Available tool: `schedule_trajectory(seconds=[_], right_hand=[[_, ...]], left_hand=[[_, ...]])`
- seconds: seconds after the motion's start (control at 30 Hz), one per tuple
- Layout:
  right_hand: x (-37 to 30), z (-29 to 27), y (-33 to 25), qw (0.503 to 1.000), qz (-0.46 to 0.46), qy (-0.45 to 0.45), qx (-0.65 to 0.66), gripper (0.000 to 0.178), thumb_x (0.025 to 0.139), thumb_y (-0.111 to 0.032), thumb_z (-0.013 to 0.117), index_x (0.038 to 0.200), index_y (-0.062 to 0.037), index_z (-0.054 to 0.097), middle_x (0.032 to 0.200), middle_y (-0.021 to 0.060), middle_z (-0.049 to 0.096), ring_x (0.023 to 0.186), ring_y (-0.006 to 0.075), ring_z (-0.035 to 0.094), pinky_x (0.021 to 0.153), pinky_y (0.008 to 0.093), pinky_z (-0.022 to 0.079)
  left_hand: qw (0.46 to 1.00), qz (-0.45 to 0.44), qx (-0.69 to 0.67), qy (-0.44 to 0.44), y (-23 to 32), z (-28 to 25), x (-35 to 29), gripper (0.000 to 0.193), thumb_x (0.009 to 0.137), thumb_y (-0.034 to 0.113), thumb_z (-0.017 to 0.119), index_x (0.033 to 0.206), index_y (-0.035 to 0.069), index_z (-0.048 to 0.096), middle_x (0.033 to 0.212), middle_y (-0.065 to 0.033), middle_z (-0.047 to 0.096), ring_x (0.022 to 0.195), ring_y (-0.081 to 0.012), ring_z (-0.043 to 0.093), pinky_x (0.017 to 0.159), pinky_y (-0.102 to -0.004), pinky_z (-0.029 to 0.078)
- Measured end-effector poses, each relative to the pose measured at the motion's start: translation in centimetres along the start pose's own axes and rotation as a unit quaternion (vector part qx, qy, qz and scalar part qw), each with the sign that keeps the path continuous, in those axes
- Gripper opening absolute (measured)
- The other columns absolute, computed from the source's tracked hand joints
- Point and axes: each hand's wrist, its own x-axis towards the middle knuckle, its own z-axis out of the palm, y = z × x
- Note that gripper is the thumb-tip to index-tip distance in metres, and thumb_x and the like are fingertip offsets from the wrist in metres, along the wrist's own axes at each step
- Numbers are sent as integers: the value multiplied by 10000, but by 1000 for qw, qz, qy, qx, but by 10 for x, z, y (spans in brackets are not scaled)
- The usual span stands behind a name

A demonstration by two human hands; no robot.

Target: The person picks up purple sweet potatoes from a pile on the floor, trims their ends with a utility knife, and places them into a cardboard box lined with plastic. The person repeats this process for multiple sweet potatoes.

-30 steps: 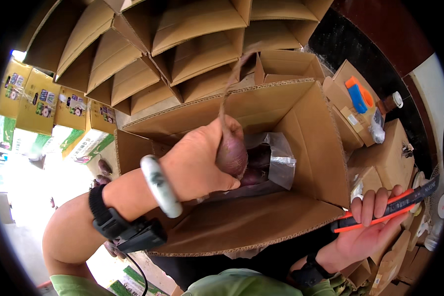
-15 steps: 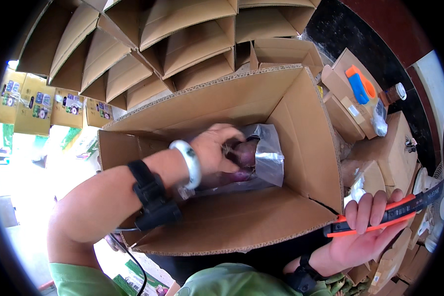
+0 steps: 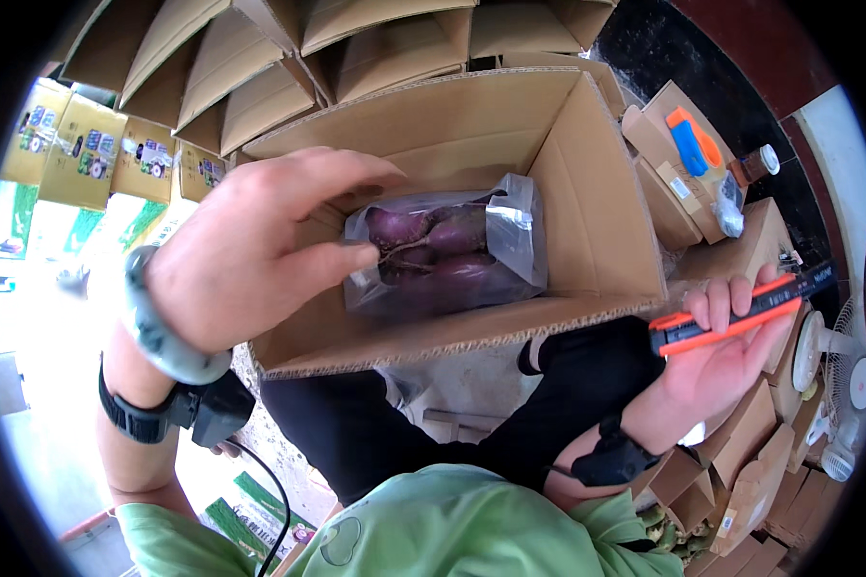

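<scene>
An open cardboard box [image 3: 597, 207] stands before me, and in it lies a clear plastic bag [image 3: 515, 226] holding several purple root vegetables [image 3: 457, 234]. My left hand [image 3: 250, 236] hovers over the box's left end, thumb and fingers spread, nothing between them. Its thumb tip appears in front of the bag's left end; I cannot tell whether it touches. My right hand [image 3: 722, 332], to the right of the box, grips an orange and black utility knife [image 3: 775, 301] with the fingers over its handle. A bangle and a black strapped device are on my left wrist.
Empty cardboard boxes [image 3: 385, 58] are stacked at the back. Printed cartons [image 3: 87, 154] line the left. At the right, a cardboard piece carries an orange and blue tape dispenser [image 3: 691, 144]. A white fan [image 3: 842, 370] and more cartons sit further right.
My left hand has let go of the vegetables and drawn out leftward, toward me. The box appears higher in view, and the bag shows more fully. The right hand keeps the utility knife.
</scene>
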Motion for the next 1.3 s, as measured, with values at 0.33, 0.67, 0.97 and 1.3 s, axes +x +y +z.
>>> schedule_trajectory(seconds=[0.33, 0.67, 0.97, 1.3], right_hand=[[10, -23, -8, 998, 24, 62, 2, 437, 933, -391, 429, 1163, -22, 464, 809, 50, 457, 637, 130, 403, 588, 278, 355], [0, -65, -33, 939, 164, 58, -296, 281, 901, -193, 525, 1134, -38, 495, 780, 25, 536, 615, 97, 492, 529, 222, 397], [-112, -250, 7, 751, 370, 171, -520, 162, 803, -86, 587, 957, -61, 545, 723, 29, 570, 527, 131, 529, 483, 263, 451], [-246, -334, 52, 441, 517, 124, -723, 343, 701, -244, 644, 944, -1, 649, 947, 219, 634, 936, 349, 606, 796, 428, 479]], left_hand=[[860, -135, -311, 382, -40, 49, -176, 356, 875, 19, 509, 1220, -49, 458, 1123, -150, 573, 1054, -219, 557, 852, -295, 458], [630, -370, -503, 462, -126, 200, -305, 347, 885, 160, 554, 1208, 55, 485, 1052, -69, 595, 904, -175, 610, 703, -306, 515], [585, -370, -549, 468, -139, 227, -312, 305, 887, 166, 547, 1182, 100, 500, 1009, -33, 613, 885, -174, 622, 694, -333, 507], [569, -419, -547, 448, -160, 226, -329, 346, 902, 234, 538, 1239, 180, 481, 1141, -13, 568, 922, -167, 574, 798, -337, 462]])
